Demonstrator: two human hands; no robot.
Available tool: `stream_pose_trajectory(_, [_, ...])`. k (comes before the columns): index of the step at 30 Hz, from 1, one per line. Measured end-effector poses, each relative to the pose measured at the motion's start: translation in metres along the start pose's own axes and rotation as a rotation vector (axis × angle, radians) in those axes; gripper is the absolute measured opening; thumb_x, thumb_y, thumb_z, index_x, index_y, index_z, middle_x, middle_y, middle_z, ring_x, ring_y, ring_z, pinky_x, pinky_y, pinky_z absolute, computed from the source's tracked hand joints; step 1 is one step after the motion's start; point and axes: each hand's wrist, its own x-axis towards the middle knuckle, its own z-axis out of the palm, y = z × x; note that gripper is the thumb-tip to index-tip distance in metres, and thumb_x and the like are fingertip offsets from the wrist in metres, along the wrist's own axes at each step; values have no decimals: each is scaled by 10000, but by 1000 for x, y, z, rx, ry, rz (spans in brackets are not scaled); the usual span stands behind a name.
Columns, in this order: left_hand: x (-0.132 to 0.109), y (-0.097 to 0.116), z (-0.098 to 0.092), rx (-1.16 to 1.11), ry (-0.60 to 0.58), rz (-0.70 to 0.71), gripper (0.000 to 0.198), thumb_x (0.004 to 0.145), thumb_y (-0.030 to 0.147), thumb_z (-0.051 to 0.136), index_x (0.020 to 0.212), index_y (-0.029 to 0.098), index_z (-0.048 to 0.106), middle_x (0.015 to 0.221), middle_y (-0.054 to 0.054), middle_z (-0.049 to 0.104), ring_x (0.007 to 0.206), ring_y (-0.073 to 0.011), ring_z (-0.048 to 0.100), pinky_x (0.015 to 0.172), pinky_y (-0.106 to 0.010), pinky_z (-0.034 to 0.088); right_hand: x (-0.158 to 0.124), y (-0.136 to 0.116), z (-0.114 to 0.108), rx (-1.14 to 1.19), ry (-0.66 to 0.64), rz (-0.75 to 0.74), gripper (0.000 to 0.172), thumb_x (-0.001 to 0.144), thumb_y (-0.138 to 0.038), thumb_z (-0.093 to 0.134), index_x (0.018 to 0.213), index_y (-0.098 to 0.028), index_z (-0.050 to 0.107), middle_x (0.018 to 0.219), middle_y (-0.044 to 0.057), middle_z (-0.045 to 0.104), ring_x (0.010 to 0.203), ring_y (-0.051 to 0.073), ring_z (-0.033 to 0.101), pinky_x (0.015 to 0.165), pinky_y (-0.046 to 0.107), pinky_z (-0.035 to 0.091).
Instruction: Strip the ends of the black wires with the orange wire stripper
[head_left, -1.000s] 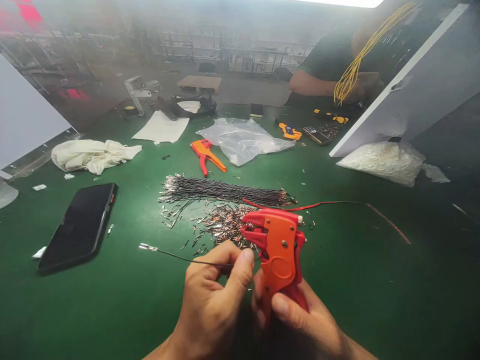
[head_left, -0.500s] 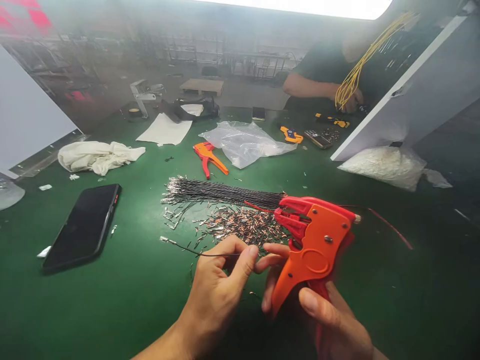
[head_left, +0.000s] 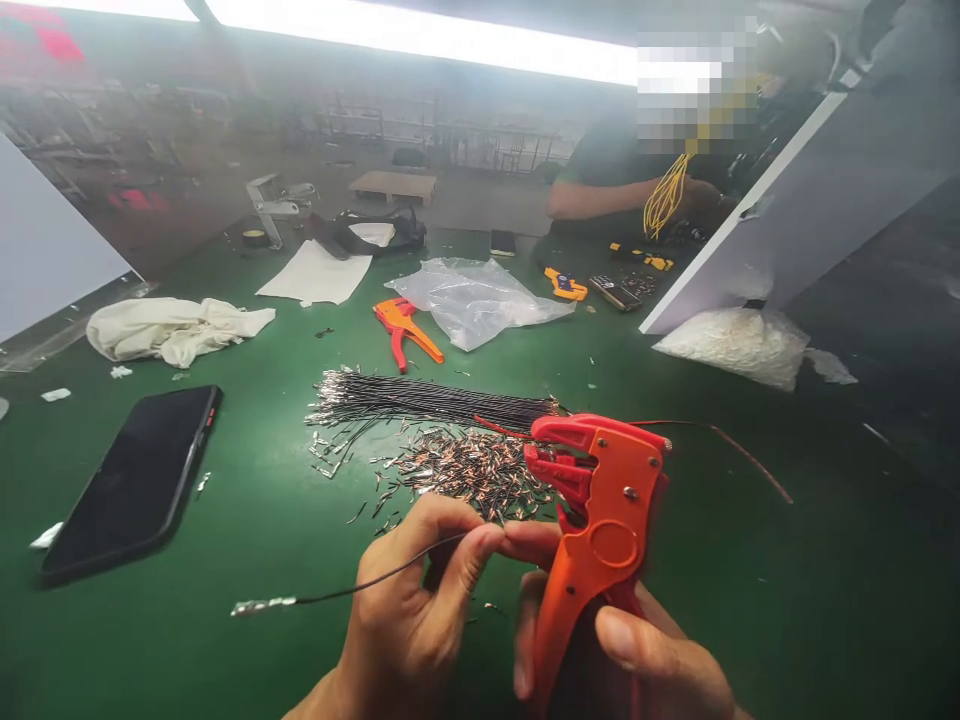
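- Your left hand (head_left: 424,600) pinches a thin black insulated wire (head_left: 360,587) between thumb and forefinger, above the green tabletop (head_left: 750,620).
- That wire's silvery metal terminal (head_left: 262,606) sticks out to the left, clear of your fingers.
- Your right hand (head_left: 660,655) is wrapped around an orange-and-red plastic wire stripper (head_left: 609,550), thumb on the near side; its forefinger reaches out to your left fingertips, at the wire's other end.
- The stripper's red jaws stand apart, facing left, with no wire seen between them.
- Just beyond your hands lies a heap of black-and-copper wire scraps (head_left: 472,465), and behind it a long bundle of black terminal-tipped wires (head_left: 442,395).
- A large black smartphone (head_left: 135,480) lies to your left.
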Motion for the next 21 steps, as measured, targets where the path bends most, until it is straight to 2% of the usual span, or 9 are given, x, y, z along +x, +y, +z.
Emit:
stream_pose_trajectory(2, [-1,1,0,-31,20,14,135,878,150,650,756,208,660,596,56,614,494,-84,544,482,-172,434,1,1,1,44,-39,-13,563,832,-402,677,1336,-162,605,792,91,798,652,177,710,614,258,498])
stream_pose_trajectory(7, [-5,4,3,-123,59,54,127,894,130,626,826,226,673,653,41,618,564,-98,533,536,-211,406,6,-1,4,157,-112,-38,473,839,-324,651,1293,-191,645,1150,107,773,716,158,767,650,252,564])
stream_pose_trajectory(11, [-5,3,4,-114,127,82,116,920,208,626,809,219,657,631,32,549,566,-112,485,526,-245,360,7,-7,4,134,-137,20,498,840,-283,635,1330,-199,606,1001,101,819,750,149,776,713,270,560])
stream_pose_trajectory(14, [-5,2,3,-86,168,49,153,927,254,636,779,220,651,624,36,556,549,-110,478,514,-245,361,6,-8,1,63,-136,64,576,793,-226,645,1364,-247,578,1074,83,812,855,184,774,777,322,551])
stream_pose_trajectory(16, [-6,2,3,-60,191,12,143,927,262,643,790,228,665,626,44,570,531,-102,478,505,-233,377,5,-5,-2,34,-116,47,583,756,-209,644,1337,-228,610,1105,91,806,953,215,754,790,317,547])
stream_pose_trajectory(18, [-8,3,3,-49,206,-22,116,925,249,643,814,239,675,623,54,575,520,-96,493,507,-221,402,5,3,-5,-36,-69,-4,507,776,-248,659,1282,-221,646,1074,84,804,958,215,731,770,294,539])
stream_pose_trajectory(20, [-11,4,4,-46,190,-58,121,929,227,626,818,241,672,606,60,573,505,-90,503,508,-206,416,6,12,-8,-195,14,-40,306,850,-348,660,1132,-235,687,935,40,769,819,177,691,724,282,518])
stream_pose_trajectory(21, [-12,4,5,-41,173,-78,137,933,221,614,808,238,667,599,60,574,497,-86,506,508,-199,420,8,16,-9,-286,58,-45,227,878,-407,643,993,-219,698,833,20,719,735,158,647,690,277,499])
